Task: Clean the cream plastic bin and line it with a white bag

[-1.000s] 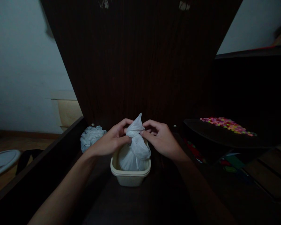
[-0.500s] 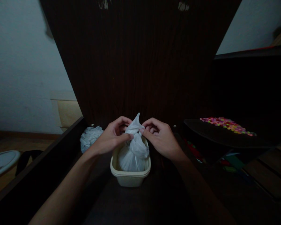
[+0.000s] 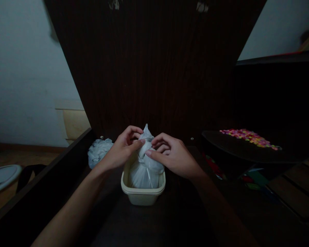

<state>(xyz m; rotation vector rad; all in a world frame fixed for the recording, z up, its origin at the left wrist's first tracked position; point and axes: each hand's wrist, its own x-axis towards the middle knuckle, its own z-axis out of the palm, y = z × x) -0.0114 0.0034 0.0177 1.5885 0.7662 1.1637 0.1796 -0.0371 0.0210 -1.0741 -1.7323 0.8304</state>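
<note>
A white plastic bag (image 3: pixel 144 171), knotted at its top, stands in a small cream basket (image 3: pixel 142 194) on a dark surface. My left hand (image 3: pixel 122 151) pinches the bag's neck from the left. On the other side my right hand (image 3: pixel 171 154) holds the same neck, its fingers curled over the knot. Both hands are closed on the plastic just above the basket's rim.
A second crumpled white bag (image 3: pixel 99 151) lies left of the basket, against a dark wooden board (image 3: pixel 154 75). A dark tray with several small coloured pieces (image 3: pixel 249 136) sits to the right. A white plate (image 3: pixel 1 177) lies on the floor at far left.
My right hand has moved left and lower over the knot, and both hands sit closer together. The bag's tip leans a little more to the left.
</note>
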